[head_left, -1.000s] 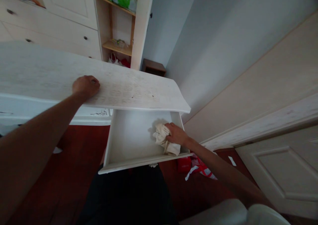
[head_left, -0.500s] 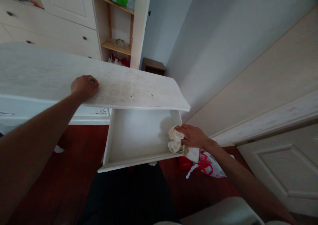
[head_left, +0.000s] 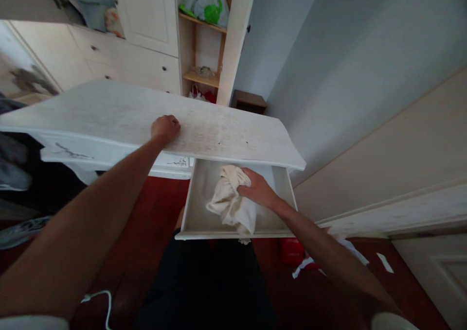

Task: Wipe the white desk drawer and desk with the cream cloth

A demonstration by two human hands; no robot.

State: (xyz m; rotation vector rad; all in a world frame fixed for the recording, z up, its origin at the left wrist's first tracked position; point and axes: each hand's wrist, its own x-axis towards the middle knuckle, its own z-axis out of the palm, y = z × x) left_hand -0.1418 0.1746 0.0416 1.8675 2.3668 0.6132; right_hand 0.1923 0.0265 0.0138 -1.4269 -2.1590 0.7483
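A white desk [head_left: 109,113] has its drawer [head_left: 193,208] pulled out below the top's right end. My right hand [head_left: 257,189] is inside the drawer, closed on a cream cloth [head_left: 231,203] that hangs in folds over the drawer's middle and reaches the front rim. My left hand [head_left: 166,127] rests as a fist on the desk top, near its front edge, holding nothing that I can see.
A white wardrobe with drawers and an open shelf [head_left: 200,76] stands behind the desk. A small brown stool [head_left: 250,100] sits by the grey wall. A red box [head_left: 291,251] and a red-and-white bag [head_left: 310,267] lie on the dark red floor. A white door [head_left: 430,252] is at right.
My right hand has carried the cloth from the drawer's right front corner toward its middle, and the cloth now hangs more unfolded. The view shifted left. My left hand stayed on the desk top.
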